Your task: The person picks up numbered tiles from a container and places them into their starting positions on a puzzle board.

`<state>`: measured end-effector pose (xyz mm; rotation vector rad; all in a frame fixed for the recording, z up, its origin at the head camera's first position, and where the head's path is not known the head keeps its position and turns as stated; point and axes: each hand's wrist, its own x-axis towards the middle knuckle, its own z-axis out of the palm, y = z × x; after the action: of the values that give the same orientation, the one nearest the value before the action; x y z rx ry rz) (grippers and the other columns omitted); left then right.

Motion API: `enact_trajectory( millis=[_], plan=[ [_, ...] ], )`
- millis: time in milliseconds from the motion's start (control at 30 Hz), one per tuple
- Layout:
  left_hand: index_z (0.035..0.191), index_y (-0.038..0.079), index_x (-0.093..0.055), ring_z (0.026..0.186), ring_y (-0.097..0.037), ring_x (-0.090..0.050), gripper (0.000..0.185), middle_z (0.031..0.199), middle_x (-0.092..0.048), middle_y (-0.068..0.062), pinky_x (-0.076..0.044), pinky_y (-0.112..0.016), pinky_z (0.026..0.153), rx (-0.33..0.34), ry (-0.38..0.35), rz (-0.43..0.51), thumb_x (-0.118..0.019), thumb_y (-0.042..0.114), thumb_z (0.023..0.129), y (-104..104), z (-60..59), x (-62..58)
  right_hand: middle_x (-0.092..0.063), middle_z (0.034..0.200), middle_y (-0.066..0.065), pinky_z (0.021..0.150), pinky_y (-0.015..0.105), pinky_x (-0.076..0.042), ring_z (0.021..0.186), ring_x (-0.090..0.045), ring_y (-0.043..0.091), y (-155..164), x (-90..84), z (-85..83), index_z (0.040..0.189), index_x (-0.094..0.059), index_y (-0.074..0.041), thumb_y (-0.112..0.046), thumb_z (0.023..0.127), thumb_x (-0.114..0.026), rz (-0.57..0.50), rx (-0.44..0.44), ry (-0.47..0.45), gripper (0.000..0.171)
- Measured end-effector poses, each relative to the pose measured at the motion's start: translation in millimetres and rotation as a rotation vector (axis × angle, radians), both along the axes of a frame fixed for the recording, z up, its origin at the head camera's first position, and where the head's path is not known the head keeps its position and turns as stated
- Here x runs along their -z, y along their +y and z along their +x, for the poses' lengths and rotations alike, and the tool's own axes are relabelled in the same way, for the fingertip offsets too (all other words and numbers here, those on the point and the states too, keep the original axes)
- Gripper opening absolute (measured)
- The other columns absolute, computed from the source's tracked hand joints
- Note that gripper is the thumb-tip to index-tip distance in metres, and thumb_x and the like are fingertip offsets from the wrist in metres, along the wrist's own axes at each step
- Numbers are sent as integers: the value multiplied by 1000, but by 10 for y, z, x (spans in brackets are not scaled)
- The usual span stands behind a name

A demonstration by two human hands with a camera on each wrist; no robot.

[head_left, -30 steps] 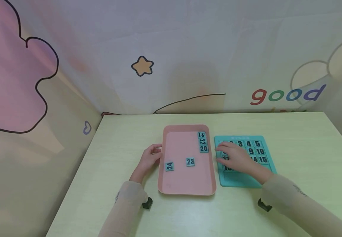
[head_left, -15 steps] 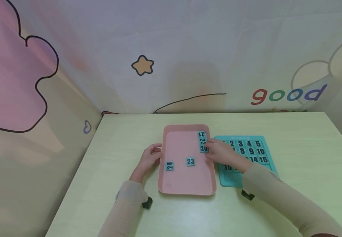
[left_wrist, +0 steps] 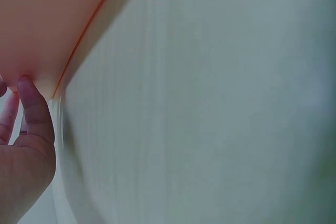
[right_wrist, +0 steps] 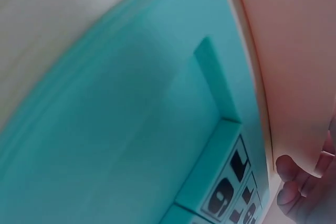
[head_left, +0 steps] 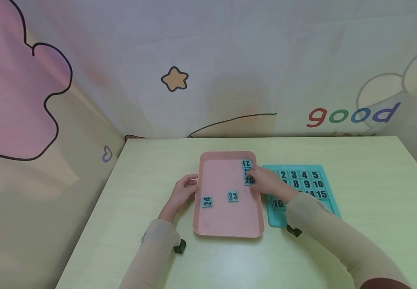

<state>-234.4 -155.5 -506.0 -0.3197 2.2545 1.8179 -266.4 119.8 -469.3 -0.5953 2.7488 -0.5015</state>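
A shallow pink tray (head_left: 219,224) lies on the table and holds several small teal number tiles. My left hand (head_left: 183,194) rests at the tray's left side, thumb and fingertips against its outer wall, as the left wrist view also shows. My right hand (head_left: 267,180) reaches over the right rim. Its finger and thumb pinch the tile marked 20 (head_left: 249,181), and a finger covers most of the 22 tile. Above them is the 21 tile (head_left: 246,163). The 23 tile (head_left: 232,196) sits mid-tray and a sideways 24 tile (head_left: 207,202) lies at the left.
Close to the tray's right side lies a teal number board (head_left: 275,220), partly under my right forearm. Number tiles fill its upper rows; the recess (right_wrist: 157,108) below the 16 tile (right_wrist: 226,187) holds none. A printed cloth wall (head_left: 230,60) stands behind the table.
My right hand has moved left from above the teal board to the tiles along the tray's right side. My left hand and the tiles have stayed in place.
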Motion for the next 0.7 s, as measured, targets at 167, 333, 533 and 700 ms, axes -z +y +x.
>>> enact_trajectory(
  millis=[167,333,533,700],
  plan=[
    [120,10,-50,86,-16,-53,39,107,-52,-11,-47,-22,71,4,5,-9,-57,9,82,-4,-4,10,-48,128,14,85,39,-46,102,-51,23,-24,-2,-7,117,-56,-4,-14,76,-60,3,7,-19,42],
    [119,11,-52,86,-16,-53,37,105,-53,-10,-47,-22,71,0,0,-27,-57,9,82,-2,-8,10,-50,126,13,86,39,-45,100,-51,23,-40,2,4,114,-58,-5,-14,75,-62,5,19,-23,40],
    [118,8,-52,81,-14,-53,37,101,-53,-10,-48,-22,67,-1,26,-25,-56,8,81,3,9,-8,-49,125,13,82,38,-46,96,-50,23,-50,5,23,112,-59,-7,-10,75,-61,-11,23,-17,38],
    [118,9,-52,81,-14,-53,37,101,-52,-9,-47,-21,67,4,29,-32,-57,9,81,0,13,-17,-53,119,10,76,34,-47,90,-49,20,-46,24,26,110,-60,-9,-13,75,-63,-28,23,0,35]
  ],
)
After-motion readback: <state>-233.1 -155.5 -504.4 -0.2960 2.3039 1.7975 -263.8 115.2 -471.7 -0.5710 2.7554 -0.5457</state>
